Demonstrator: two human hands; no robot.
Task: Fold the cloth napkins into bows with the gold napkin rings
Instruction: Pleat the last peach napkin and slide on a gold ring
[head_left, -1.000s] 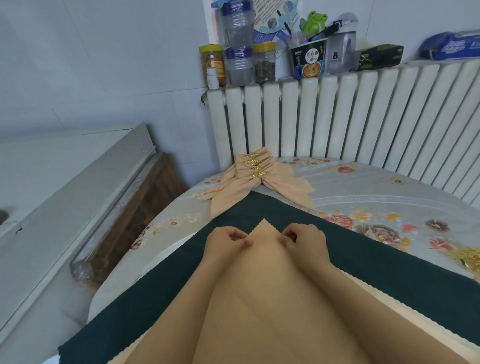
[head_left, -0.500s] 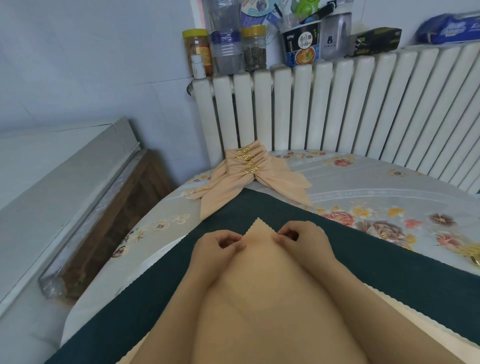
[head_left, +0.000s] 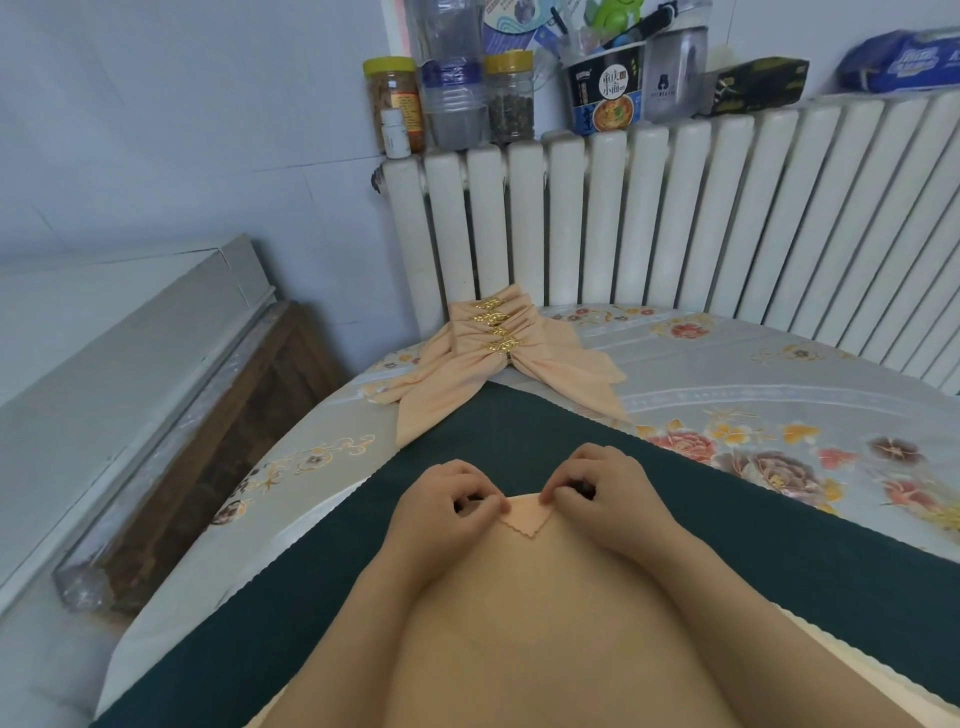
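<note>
Pinching the far corner of the peach napkin (head_left: 550, 623), one at each side of the point: left hand (head_left: 447, 506) and right hand (head_left: 605, 496), fingers curled, thumb and forefinger of each closed on the cloth edge. Corner tip (head_left: 525, 524) turned back toward the body, lying as a small scalloped triangle over the napkin's own face. Judged as the first fold of a fresh bow, the opening pleat just begun.

Next move, by judgement: creasing that turned strip flat, then repeating even back-and-forth folds along the cloth, both grips working level so the pleats stay the same width; a gold ring to be slid on only once the cloth is gathered. No loose ring plainly in view near the hands.

Napkin itself: soft, matte, thin woven cloth, zigzag-cut edge, spread diamond-wise between the forearms on a dark green cloth (head_left: 779, 561) of similar wavy edge. Likely to slip or spring open unless pressed firmly.

Under that, a smooth flowered cover (head_left: 769, 395), pale grey with pink and gold blooms, over the tabletop. At its far edge, finished bows (head_left: 498, 353) stacked in a row, each cinched by a shiny gold ring (head_left: 501, 344), tails fanning out. Behind, a white ribbed radiator (head_left: 675, 223) with jars (head_left: 511, 96) and a noodle cup (head_left: 605, 88) on top.
</note>
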